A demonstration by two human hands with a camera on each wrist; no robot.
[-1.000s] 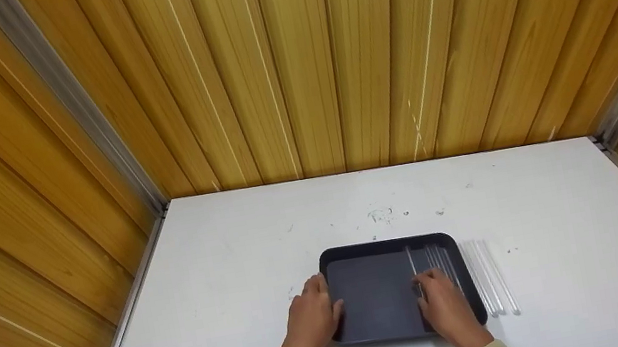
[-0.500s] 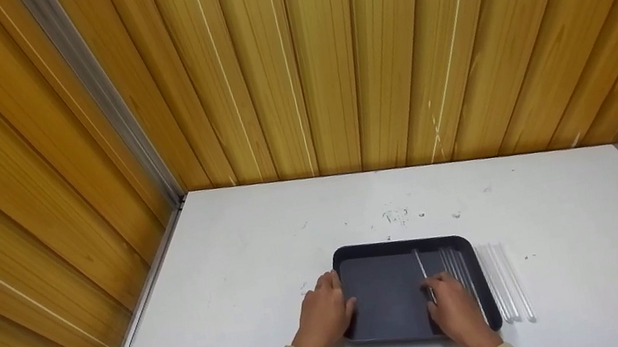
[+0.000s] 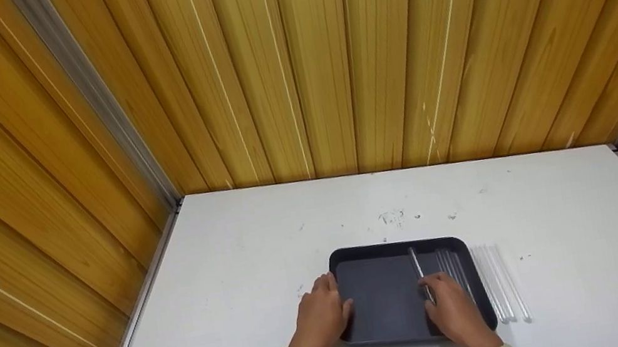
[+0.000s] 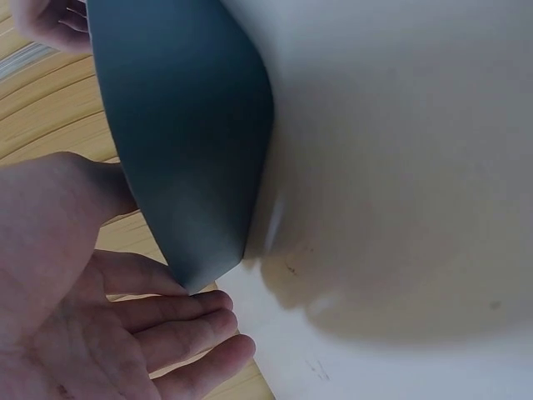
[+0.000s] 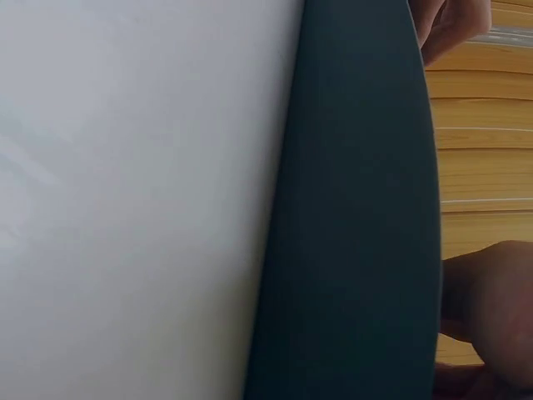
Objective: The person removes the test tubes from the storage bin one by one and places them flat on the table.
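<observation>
In the head view, lower centre, the left hand (image 3: 318,317) grips the left rim of a dark tray (image 3: 378,314); inside, the right hand (image 3: 453,310) pinches a clear tube (image 3: 415,261). Left wrist: fingers, lower left, touch the tray's outer wall. Right wrist: the tray wall, centre, hides the right hand's fingertips.

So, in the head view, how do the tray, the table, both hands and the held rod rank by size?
White table
Dark tray
Left hand and right hand: too alike to rank
Held rod
</observation>
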